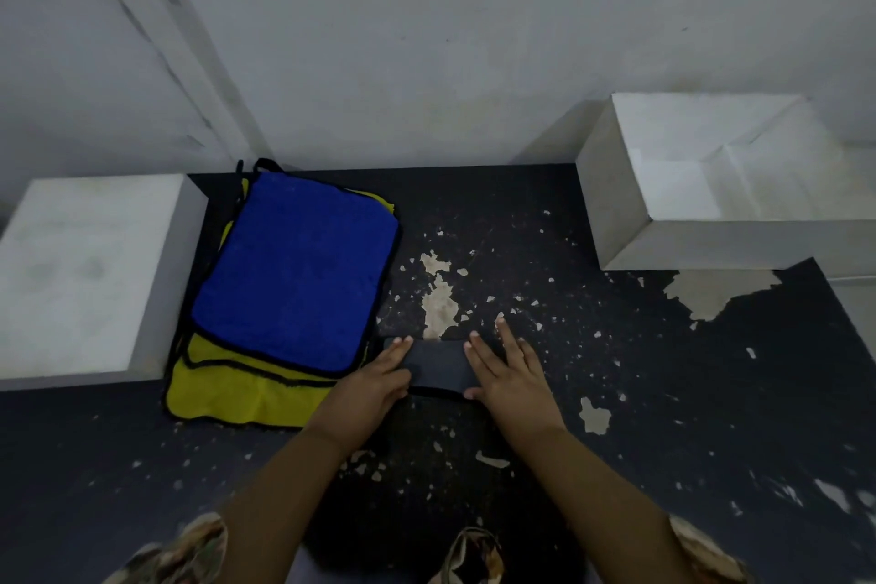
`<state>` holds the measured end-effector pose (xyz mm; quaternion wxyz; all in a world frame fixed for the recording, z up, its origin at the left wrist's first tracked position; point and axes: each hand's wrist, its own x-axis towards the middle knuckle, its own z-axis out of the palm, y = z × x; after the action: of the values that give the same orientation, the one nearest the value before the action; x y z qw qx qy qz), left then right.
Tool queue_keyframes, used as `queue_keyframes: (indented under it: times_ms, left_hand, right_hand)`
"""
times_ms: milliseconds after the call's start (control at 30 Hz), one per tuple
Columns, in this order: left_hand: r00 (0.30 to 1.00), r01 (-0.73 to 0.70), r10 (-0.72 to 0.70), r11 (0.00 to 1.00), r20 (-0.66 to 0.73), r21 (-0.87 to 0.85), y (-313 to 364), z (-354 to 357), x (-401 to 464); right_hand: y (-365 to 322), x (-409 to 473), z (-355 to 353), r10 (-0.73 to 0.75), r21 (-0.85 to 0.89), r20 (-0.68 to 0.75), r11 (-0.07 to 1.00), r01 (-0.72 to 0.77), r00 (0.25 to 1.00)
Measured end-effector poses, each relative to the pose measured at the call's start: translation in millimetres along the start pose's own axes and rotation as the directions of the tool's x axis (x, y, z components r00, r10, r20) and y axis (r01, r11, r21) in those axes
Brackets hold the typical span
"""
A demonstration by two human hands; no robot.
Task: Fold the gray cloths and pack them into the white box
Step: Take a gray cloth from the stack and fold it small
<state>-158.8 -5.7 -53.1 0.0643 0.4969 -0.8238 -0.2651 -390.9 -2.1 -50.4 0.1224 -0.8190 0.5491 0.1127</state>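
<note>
Head cam looking down at a dark, badly chipped tabletop (663, 394). So the open white box (630, 223) sits up at about 2 o'clock, tipped so you can see right inside, and all I can make out in there are its own folded flaps, no cloths that I can see. Over at 9 o'clock there's a closed white block (85, 270), can't tell if it's a box or just a slab.

Just right of that block is a stack of cloths, blue cloth (298, 270) on top of a yellow cloth (237, 398), both with black trim. The stack's right edge comes just beside the left hand.

The gray cloth (436, 368) is dead center, folded down to a small strip lying flat on the table, well apart from the white box. Both hands are on it: left hand (374, 384) flat on its left end, fingers stretched out, thumb along the near edge. Right hand (512, 384) flat on the right end, fingers spread, thumb at the near edge too. Neither is really gripping it, more pressing down.
</note>
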Motion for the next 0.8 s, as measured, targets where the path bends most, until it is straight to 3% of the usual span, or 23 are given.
queue_keyframes:
  times_ms: [167, 333, 600, 700, 800]
  left_hand:
    - [0.998, 0.014, -0.017, 0.999, 0.058, 0.048, 2.5, -8.3, 2.4]
    - [0.987, 0.113, -0.121, 0.990, 0.106, 0.078, 14.2, -19.1, 10.9]
    - [0.960, 0.280, -0.279, 0.959, -0.012, 0.050, 36.9, -11.4, 17.1]
    - [0.969, 0.242, -0.248, 0.950, 0.003, 0.195, 37.9, -9.0, 22.3]
    - [0.969, 0.214, -0.236, 0.950, 0.074, 0.226, 33.9, -14.6, 28.7]
  right_hand:
    - [0.5, 0.9, 1.9, -0.007, -0.031, 0.018, 0.999, 0.008, 1.000]
    - [-0.8, 2.6, -1.3, -0.003, -0.017, 0.020, 1.000, 0.003, 1.000]
    - [-6.2, 4.2, -11.0, -0.005, -0.046, 0.010, 0.999, 0.006, 1.000]
    - [-17.8, -0.8, -18.6, 0.036, -0.018, -0.056, 0.999, -0.037, 0.998]
    - [-31.4, -8.1, -23.1, 0.101, 0.070, -0.170, 0.994, -0.090, 0.980]
